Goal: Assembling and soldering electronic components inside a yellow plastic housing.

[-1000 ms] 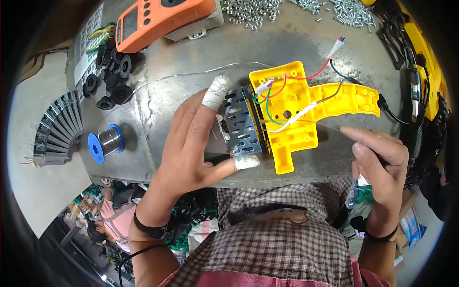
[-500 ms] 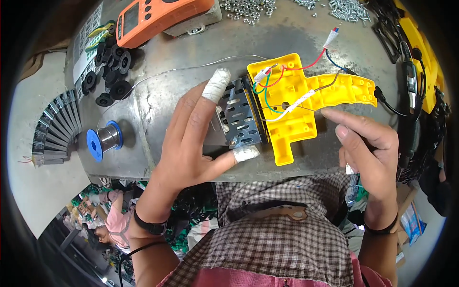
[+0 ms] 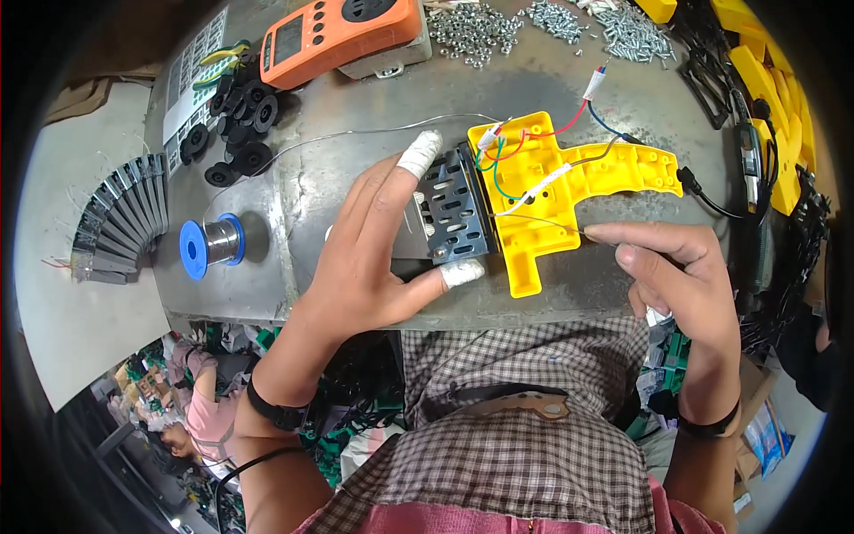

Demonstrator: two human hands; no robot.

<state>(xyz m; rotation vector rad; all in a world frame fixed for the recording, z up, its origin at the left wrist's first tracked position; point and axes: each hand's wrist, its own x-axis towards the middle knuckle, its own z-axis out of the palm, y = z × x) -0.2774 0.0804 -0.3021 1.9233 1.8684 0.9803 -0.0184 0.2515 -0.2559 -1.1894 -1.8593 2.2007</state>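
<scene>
My left hand [image 3: 369, 240] spans a slotted metal plate [image 3: 452, 209], its white-wrapped finger at the far edge and its wrapped thumb at the near edge. The plate stands against a yellow plastic housing half [image 3: 547, 214] with a curved handle. My right hand [image 3: 680, 271] is closed just right of the housing, its fingertips on the end of a thin bare wire [image 3: 538, 222] that runs from the plate. Red, green and blue wires and a white-sleeved lead [image 3: 544, 185] lie across the housing. A black cord [image 3: 707, 196] leaves the handle's end.
A blue solder spool [image 3: 211, 245] stands left, its strand reaching the housing. Beyond it are black round parts [image 3: 236, 133], an orange meter [image 3: 342, 40], nuts and screws [image 3: 636, 36]. Stacked dark parts [image 3: 124, 214] sit far left; a soldering iron [image 3: 749, 178] and yellow housings [image 3: 783, 116] lie right.
The thin wire's end has come nearer to me along with my right fingertips. My left hand keeps its place at the plate. The whole view has shifted slightly.
</scene>
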